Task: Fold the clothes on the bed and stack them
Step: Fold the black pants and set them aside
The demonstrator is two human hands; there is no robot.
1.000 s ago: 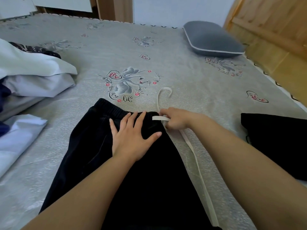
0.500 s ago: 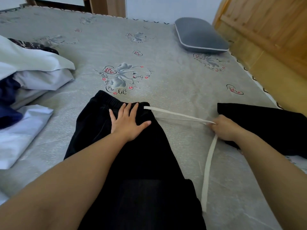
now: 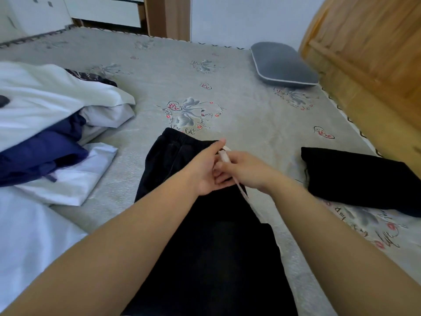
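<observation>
The black trousers point(image 3: 200, 224) lay flat along the bed point(image 3: 262, 124), waistband away from the person, not yet folded. Over the waistband both hands met: the right hand point(image 3: 245, 171) pinched the white drawstring point(image 3: 224, 155), and the left hand point(image 3: 206, 169) had fingers curled around it too. A folded black garment point(image 3: 364, 179) sat to the right, seemingly done. The heap of white and navy clothes point(image 3: 52, 133) on the left remained, so most work looked undone.

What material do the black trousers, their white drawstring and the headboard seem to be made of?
Black trousers: soft matte fabric, perhaps velvety; gathered elastic waistband.
White drawstring: flat woven tape, probably cotton; held by both hands.
Headboard: wood, varnished; visible grain and warm shine.
</observation>
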